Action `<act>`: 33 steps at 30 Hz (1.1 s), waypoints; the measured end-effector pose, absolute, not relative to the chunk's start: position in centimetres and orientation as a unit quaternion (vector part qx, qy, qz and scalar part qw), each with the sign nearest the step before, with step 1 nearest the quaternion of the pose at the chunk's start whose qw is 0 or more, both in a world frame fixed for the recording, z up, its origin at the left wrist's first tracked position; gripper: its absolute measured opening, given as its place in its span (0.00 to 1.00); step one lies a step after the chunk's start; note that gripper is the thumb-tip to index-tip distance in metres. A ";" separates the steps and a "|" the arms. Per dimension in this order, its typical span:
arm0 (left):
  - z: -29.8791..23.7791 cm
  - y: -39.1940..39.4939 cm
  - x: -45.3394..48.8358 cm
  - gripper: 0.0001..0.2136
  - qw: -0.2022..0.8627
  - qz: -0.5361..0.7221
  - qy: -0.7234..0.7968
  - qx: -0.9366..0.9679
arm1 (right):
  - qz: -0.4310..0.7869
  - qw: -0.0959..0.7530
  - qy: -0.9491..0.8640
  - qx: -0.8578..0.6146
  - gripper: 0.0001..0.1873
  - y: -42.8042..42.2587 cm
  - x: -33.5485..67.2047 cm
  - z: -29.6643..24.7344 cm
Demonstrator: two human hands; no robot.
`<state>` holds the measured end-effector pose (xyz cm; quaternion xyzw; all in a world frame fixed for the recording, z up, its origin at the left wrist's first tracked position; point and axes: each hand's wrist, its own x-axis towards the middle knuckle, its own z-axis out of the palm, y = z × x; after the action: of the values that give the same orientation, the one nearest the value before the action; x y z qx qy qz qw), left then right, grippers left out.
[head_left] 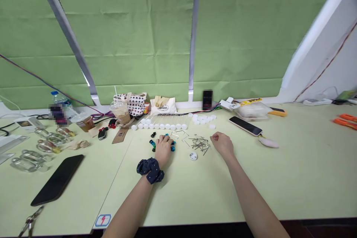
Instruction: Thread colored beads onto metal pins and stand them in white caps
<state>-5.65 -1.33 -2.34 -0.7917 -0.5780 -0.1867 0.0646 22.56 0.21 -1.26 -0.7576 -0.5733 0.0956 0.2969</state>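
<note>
As the left hand [163, 148] half-hides blue pieces [173, 148], right hand [223, 144] beside metal rods [199, 142], both grips unclear

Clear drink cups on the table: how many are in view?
2: a taller cup in front of the patterned bag, and a shorter cup to its left. No third shows.

Left hand [163, 147], palm down, fingers bent, right hand [223, 144], fingers curled inward, left forearm [129, 204], right forearm [249, 193], both bare, extended forward.
</note>
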 end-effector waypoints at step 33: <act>-0.2 -5.0 -2.1 0.11 -0.532 -0.545 -0.356 -0.542 | 0.745 0.427 -0.421 -0.293 0.20 -3.9 13.2 -1.1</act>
<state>-2.08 -4.95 -0.25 -0.5422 -0.3562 -0.5445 -0.5316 13.24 -3.86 -1.08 -0.2926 -0.4209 0.7451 0.4267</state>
